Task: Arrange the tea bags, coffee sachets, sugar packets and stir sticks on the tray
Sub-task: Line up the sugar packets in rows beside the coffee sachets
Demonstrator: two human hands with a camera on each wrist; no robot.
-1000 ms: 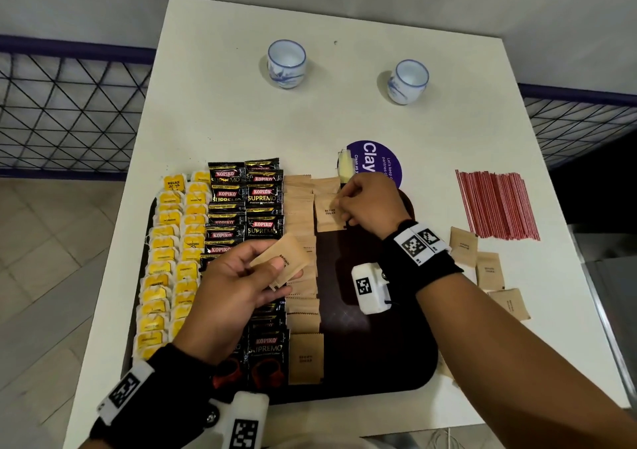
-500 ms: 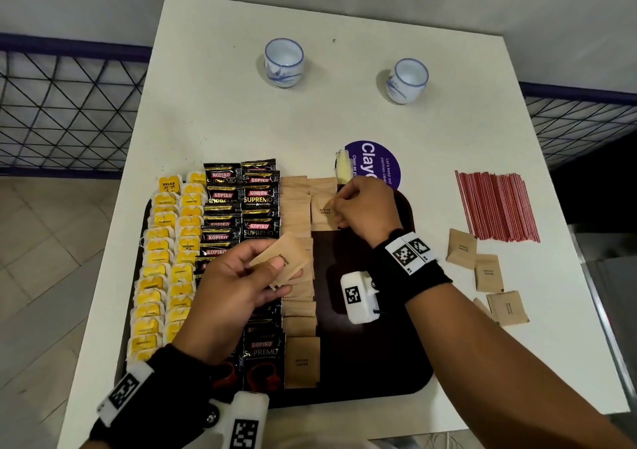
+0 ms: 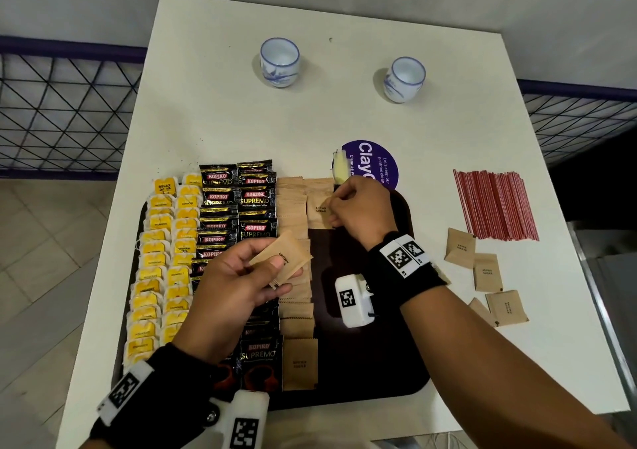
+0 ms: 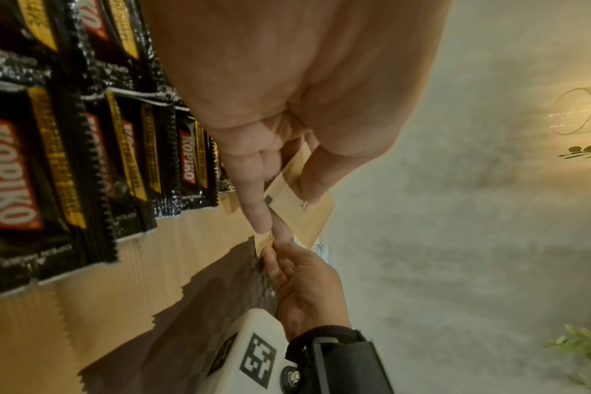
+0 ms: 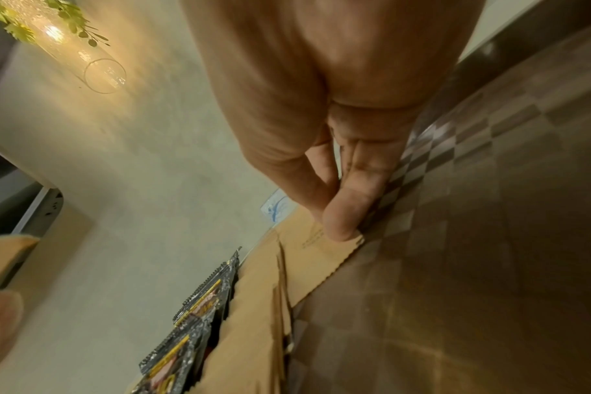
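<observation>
My L hand (image 3: 238,286) hovers over the tray (image 3: 389,373), pinching a sugar packet (image 3: 281,259). R hand (image 3: 358,207) at 12 o'clock pinches another packet (image 3: 319,212) flat at the far edge. Bare tray at 3; loose packets (image 3: 486,273), sticks (image 3: 494,204) beyond.

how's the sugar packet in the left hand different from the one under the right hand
The left hand holds its sugar packet lifted above the tray, tilted; the right hand's packet lies flat on the tray.
The lifted packet is pinched between thumb and fingers; the right hand pinches the flat one only at its edge.
The flat one starts a second column; the lifted one belongs to no column yet.
Both are brown paper, printed BROWN SUGAR.
</observation>
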